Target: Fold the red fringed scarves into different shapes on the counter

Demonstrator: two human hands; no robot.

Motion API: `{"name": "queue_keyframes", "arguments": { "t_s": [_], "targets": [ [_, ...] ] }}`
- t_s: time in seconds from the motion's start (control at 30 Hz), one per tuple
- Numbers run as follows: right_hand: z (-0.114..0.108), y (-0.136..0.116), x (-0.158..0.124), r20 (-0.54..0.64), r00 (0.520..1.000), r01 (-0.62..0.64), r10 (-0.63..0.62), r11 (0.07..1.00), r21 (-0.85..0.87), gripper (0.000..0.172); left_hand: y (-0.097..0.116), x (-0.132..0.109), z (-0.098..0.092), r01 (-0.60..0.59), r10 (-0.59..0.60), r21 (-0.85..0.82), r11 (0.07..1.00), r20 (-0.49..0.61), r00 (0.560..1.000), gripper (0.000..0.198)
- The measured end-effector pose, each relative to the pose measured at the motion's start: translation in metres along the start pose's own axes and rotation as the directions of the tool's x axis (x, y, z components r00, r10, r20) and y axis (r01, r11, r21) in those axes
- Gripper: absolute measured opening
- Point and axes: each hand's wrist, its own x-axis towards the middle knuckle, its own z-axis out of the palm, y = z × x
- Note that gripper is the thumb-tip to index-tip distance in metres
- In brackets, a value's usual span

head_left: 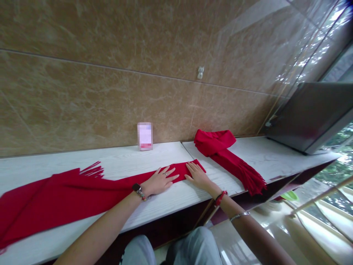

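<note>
A long red scarf [63, 198] lies along the white wood-grain counter, wide on the left and folded to a narrow band on the right. Fringe spreads from its upper edge near the middle. My left hand [160, 182] rests flat on the narrow part, fingers spread, with a ring and a watch on that arm. Close to the scarf's right end, my right hand [199, 177] presses down with its fingers stretched out. To the right, a second red scarf [220, 147] lies looped, its fringed end hanging over the counter's front edge.
A small box-like object [145, 137], blurred out, stands against the brown marbled wall [96, 99]. The white counter [154, 217] ends at a front edge above dark shelving. A large dark grey appliance [311, 114] occupies its right end. Beyond are a rail and window.
</note>
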Motion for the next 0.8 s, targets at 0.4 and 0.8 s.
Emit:
{"name": "queue_keyframes", "arguments": {
  "t_s": [0.4,0.8],
  "targets": [
    [-0.005,0.003,0.002,0.087,0.996,0.014,-0.008,0.997,-0.07,0.064,-0.001,-0.013,-0.01,-0.011,0.015,-0.083,0.996,0.047,0.999,0.043],
    [-0.01,-0.114,0.052,0.089,0.957,0.268,-0.275,0.96,0.081,0.056,-0.073,-0.15,-0.054,0.361,-0.361,0.003,0.933,0.015,0.932,0.052]
  ]
}}
